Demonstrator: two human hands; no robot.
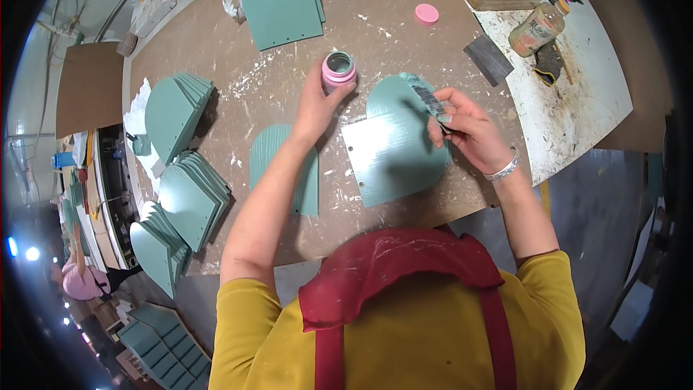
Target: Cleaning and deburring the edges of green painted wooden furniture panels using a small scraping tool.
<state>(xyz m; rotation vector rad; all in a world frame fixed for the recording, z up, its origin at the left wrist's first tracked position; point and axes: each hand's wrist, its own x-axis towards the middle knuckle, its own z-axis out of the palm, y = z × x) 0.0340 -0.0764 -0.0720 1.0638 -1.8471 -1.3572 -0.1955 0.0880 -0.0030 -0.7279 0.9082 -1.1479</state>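
My left hand (pixel 323 97) is wrapped round a small pink jar (pixel 339 74). The jar's top is uncovered, with dark green inside. In my right hand (pixel 473 126), fingers and thumb pinch a flat, narrow, dark tool smeared with green (pixel 424 95); its exact kind is unclear. That tool hangs over a glossy green panel (pixel 393 159) with small holes along one edge. Partly beneath it lies another green round-ended panel (pixel 382 97). Under my left forearm is a further green panel (pixel 271 152), partly hidden.
Fanned stacks of green panels (pixel 170 115) stand at the table's left. More panels (pixel 281 3) rest on white cloth at the back. A pink lid (pixel 426 14), a dark grey sheet (pixel 489 60) and a bottle (pixel 538 27) are at the right. Another person (pixel 83 282) is far left.
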